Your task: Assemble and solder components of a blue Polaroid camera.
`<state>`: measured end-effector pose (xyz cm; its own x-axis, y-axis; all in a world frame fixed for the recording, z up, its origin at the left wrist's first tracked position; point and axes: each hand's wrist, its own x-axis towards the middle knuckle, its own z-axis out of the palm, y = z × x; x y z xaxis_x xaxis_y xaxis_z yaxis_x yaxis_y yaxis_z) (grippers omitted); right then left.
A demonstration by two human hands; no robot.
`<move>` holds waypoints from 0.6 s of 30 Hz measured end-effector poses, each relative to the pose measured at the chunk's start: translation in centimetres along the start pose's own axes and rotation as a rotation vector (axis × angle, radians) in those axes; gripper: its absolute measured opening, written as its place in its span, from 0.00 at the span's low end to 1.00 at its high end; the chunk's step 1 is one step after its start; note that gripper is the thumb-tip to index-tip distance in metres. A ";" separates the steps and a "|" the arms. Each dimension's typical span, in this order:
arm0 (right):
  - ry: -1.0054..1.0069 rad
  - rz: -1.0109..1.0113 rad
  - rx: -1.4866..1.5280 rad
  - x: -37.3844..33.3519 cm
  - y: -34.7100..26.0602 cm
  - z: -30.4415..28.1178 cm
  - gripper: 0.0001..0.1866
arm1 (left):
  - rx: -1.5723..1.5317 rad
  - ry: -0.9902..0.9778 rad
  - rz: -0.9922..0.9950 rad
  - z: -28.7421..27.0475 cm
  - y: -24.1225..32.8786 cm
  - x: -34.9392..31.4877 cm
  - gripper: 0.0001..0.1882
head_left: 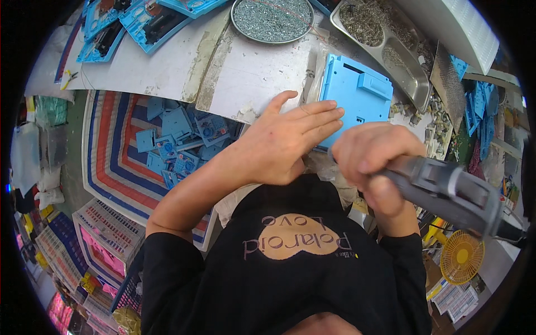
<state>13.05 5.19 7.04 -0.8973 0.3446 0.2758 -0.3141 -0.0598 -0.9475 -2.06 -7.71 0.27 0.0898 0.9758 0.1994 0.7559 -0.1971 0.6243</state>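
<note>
A light blue plastic housing (352,84) lies on the worktable in front of me, with a raised block near its far right corner. My left hand (285,137) is open, its fingers stretched over the near left edge of the housing and the thumb apart. Wrapped round a grey and black electric screwdriver (441,187) is my right hand (379,148), at the housing's near right edge. The tool lies tilted, its cord end toward the right; its bit is hidden by my hand.
Beyond the housing stand a round metal dish (272,19) of screws and a divided steel tray (391,56) of small metal parts. Several blue housings with black parts (153,25) sit far left. A striped bag (120,139) holds blue pieces; a yellow fan (462,257) stands at right.
</note>
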 end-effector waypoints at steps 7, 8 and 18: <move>-0.123 -0.169 -0.240 0.1 2.0 0.4 0.07 | 0.010 0.073 -0.014 0.8 0.5 0.2 0.34; -0.106 -0.165 -0.224 0.0 1.5 -0.1 0.06 | -0.004 0.077 -0.004 0.6 0.7 0.5 0.34; 0.246 -0.367 0.009 -3.1 -1.4 -11.8 0.11 | 0.159 0.196 0.082 4.2 2.8 7.2 0.20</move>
<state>19.88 15.23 5.59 -0.6254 0.5574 0.5461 -0.6022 0.1004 -0.7920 3.43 -0.81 0.34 0.0392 0.9171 0.3968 0.8449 -0.2424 0.4769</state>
